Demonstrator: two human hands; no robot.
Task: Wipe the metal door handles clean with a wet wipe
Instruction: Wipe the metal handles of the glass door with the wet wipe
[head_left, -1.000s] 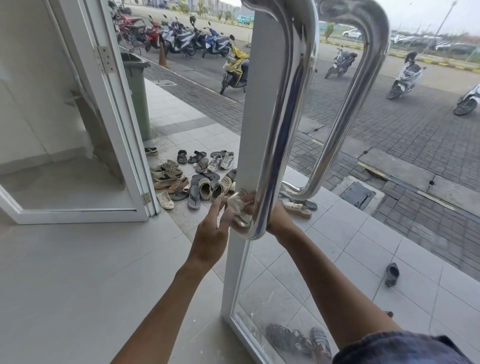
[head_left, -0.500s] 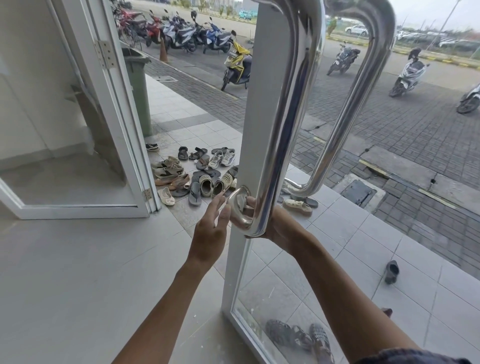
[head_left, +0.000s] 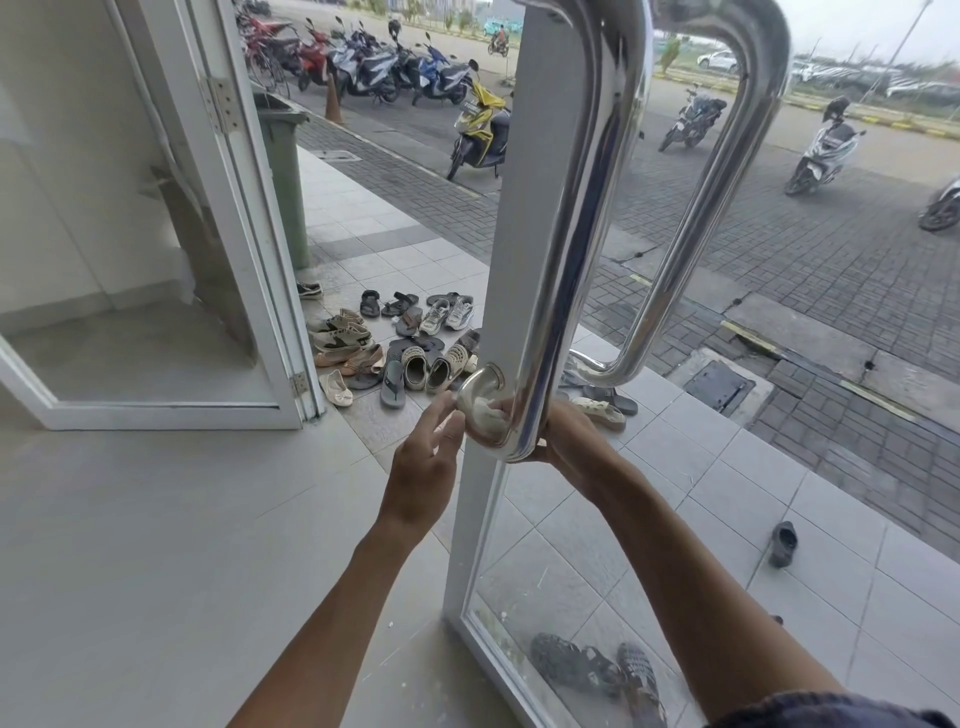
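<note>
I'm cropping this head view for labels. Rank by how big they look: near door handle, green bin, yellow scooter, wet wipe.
1. near door handle, though closeness to the camera inflates it
2. green bin and yellow scooter, too alike to rank
3. wet wipe

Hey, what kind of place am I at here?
Probably the entrance of a shared or public building. A white-framed glass door with long polished metal handles opens onto a tiled porch, where many pairs of shoes and sandals lie, with a row of parked motor scooters beyond.
</note>
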